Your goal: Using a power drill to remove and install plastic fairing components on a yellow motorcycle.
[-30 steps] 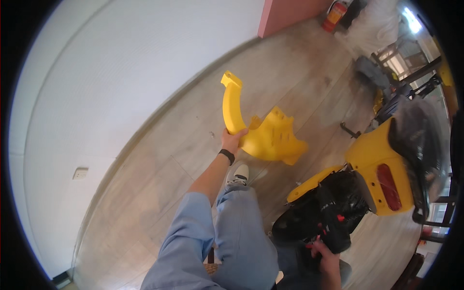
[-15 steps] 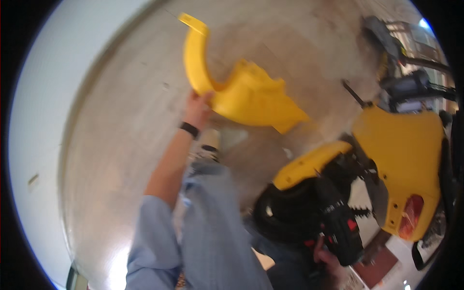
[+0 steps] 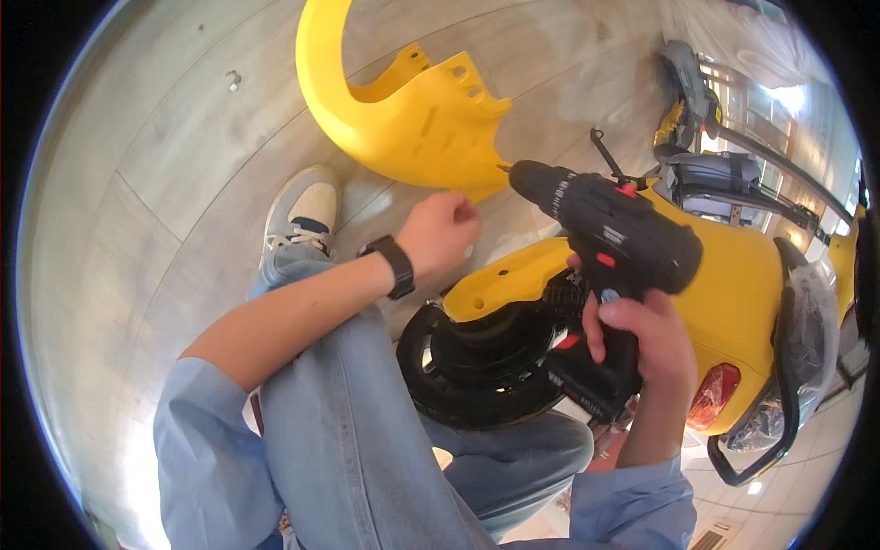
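Note:
My right hand is closed round a black-and-red cordless drill, its bit pointing left. My left hand, in front of the drill tip, has its fingers curled; what they hold, if anything, is hidden. A curved yellow plastic panel lies on the floor beyond my left hand. Beside my legs is a yellow scooter body with a red tail light, a yellow mudguard strip and a black wheel.
Behind the scooter, folded scooters stand at the right. A black curved rail and a plastic-wrapped part are on the scooter's right side. My left shoe is on the pale plank floor.
My left hand has let go of the yellow panel and moved back and right toward the drill. My right hand has raised the drill and turned it to point left.

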`<state>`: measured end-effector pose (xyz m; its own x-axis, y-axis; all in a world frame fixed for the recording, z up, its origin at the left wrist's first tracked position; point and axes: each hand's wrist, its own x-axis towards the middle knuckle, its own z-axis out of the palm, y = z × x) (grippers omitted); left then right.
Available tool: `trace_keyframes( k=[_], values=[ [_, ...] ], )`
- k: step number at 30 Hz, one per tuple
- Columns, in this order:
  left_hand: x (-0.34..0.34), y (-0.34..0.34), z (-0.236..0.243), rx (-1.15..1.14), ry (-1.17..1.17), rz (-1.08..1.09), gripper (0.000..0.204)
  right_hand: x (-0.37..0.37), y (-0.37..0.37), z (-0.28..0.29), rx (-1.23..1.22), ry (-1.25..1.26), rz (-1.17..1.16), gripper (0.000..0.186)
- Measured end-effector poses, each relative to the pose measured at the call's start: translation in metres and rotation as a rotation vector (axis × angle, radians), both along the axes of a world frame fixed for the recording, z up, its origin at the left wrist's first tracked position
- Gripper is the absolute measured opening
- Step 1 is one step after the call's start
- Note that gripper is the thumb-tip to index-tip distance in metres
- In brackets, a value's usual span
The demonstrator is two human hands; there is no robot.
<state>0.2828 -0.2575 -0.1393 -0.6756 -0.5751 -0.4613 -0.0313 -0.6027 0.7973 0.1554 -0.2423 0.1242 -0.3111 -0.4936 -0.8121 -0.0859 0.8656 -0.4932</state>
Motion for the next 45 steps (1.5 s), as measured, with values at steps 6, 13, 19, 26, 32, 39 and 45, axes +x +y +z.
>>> trace_keyframes(
  k=[6, 13, 19, 26, 32, 39, 45],
  values=[
    [0.021, -0.023, -0.006, 0.363, 0.134, 0.429, 0.040, -0.007, -0.038, -0.017, 0.239, 0.151, 0.351, 0.039],
    [0.039, -0.001, -0.007, -0.049, 0.363, 0.153, 0.041, -0.003, -0.117, -0.068, 0.834, 0.102, 1.141, 0.022],
    [0.022, 0.009, -0.011, -0.065, 0.313, 0.040, 0.052, -0.001, -0.138, -0.090, 0.850, 0.161, 1.295, 0.033],
    [-0.011, 0.015, -0.019, 0.264, 0.388, 0.201, 0.047, 0.009, -0.110, -0.102, 0.212, 0.846, 2.122, 0.051],
    [-0.034, 0.027, -0.026, 0.223, 0.349, 0.100, 0.048, -0.004, -0.097, -0.104, 0.219, 0.954, 2.146, 0.047],
    [-0.038, 0.018, -0.017, 0.235, 0.334, 0.035, 0.053, -0.023, -0.098, -0.107, 0.208, 0.915, 2.100, 0.048],
    [-0.040, 0.024, -0.025, 0.218, 0.347, 0.085, 0.053, -0.016, -0.104, -0.112, 0.229, 0.918, 2.128, 0.046]
  ],
)
